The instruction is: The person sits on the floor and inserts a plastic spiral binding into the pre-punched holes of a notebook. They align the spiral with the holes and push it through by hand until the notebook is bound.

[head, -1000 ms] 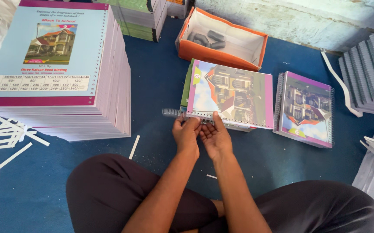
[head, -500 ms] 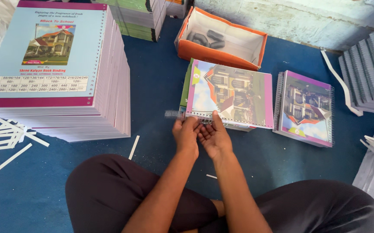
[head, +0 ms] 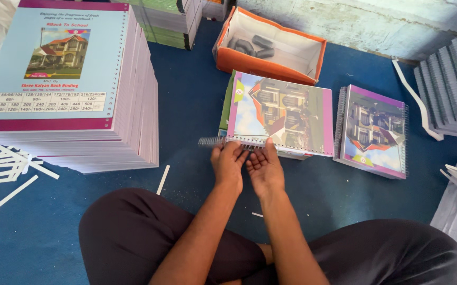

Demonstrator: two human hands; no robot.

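The wire spiral [head: 215, 141] lay along the notebook [head: 278, 113] near edge, its axis nine-to-three, pinched by the left hand [head: 227, 162]; the right hand [head: 263, 168] was held loosely curled beside it.

Soft, even daylight, faint shadows under the book stacks, slight blur on the hands, mild edge distortion.
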